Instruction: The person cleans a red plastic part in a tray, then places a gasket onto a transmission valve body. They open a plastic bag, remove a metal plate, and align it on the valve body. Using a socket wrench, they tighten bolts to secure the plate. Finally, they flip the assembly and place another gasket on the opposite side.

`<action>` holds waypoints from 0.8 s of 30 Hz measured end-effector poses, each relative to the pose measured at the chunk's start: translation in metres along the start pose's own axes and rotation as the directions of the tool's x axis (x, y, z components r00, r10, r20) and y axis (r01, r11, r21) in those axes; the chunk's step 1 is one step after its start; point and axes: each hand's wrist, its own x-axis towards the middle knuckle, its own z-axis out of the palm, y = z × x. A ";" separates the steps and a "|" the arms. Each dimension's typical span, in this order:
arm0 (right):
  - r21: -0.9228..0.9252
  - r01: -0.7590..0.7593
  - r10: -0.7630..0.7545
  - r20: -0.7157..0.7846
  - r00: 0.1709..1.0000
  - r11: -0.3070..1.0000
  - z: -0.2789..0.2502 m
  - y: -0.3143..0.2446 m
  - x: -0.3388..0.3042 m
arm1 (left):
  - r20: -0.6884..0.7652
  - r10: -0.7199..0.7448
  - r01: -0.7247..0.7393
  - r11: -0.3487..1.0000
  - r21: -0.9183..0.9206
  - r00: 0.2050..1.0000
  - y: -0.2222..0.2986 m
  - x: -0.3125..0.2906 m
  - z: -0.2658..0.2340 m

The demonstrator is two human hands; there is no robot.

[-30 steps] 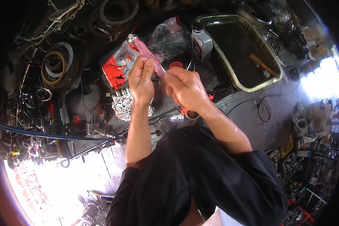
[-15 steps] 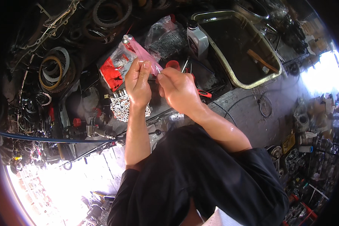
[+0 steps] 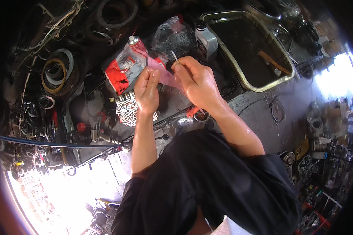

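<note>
Left hand [image 3: 148,88]: closed, thumb pressed over the fingers, gripping a pink cloth [image 3: 169,79].
Right hand [image 3: 199,81]: fingers curled, thumb and forefinger pinching a thin metal rod [image 3: 175,57]; whether its lower fingers also grip the cloth cannot be told.
Pink cloth: stretched slantwise between the two hands, above the tabletop [image 3: 170,103], partly blurred.
Metal rod: tip up, tilted away from the person and leaning left, clear of the tabletop.
Valve body [image 3: 126,112]: pale metal with maze-like channels, by the near edge of the tabletop, partly hidden by the left forearm.
Plastic bag [image 3: 117,76]: red and clear, just beyond the valve body toward the far edge.
Spray can [image 3: 136,43]: red with a silver top, beyond the left hand, next to the bag.
Bottle [image 3: 207,40]: grey, black-capped, toward the far edge, just beside the tray's left side.
Tray [image 3: 259,88]: metal-rimmed, dark inside, on the far right part of the tabletop; a wooden-handled tool [image 3: 272,62] leans in its near right corner.
Ring plates [image 3: 44,78]: one tan, one silver, overlapping, far to the left.
</note>
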 end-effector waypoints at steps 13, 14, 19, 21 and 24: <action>-0.037 -0.088 0.093 0.157 0.983 0.995 0.004 0.000 -0.028 | 0.003 0.044 -0.044 0.998 0.045 0.999 0.012 0.003 0.002; -0.021 -0.093 0.095 0.161 0.982 0.995 0.005 0.000 -0.028 | 0.007 0.039 -0.040 0.998 0.054 0.999 0.013 0.003 0.002; -0.071 -0.020 0.026 0.089 0.996 0.997 0.012 0.002 -0.027 | 0.024 0.037 -0.038 0.997 0.070 0.999 0.012 0.005 -0.001; -0.085 0.001 0.003 0.053 0.999 0.996 0.014 0.002 -0.027 | 0.033 0.050 -0.054 0.990 0.128 0.998 0.012 0.005 -0.001; -0.081 0.024 -0.026 -0.022 0.999 0.996 0.018 0.001 -0.028 | 0.026 0.064 -0.068 0.976 0.208 0.998 0.012 0.003 0.003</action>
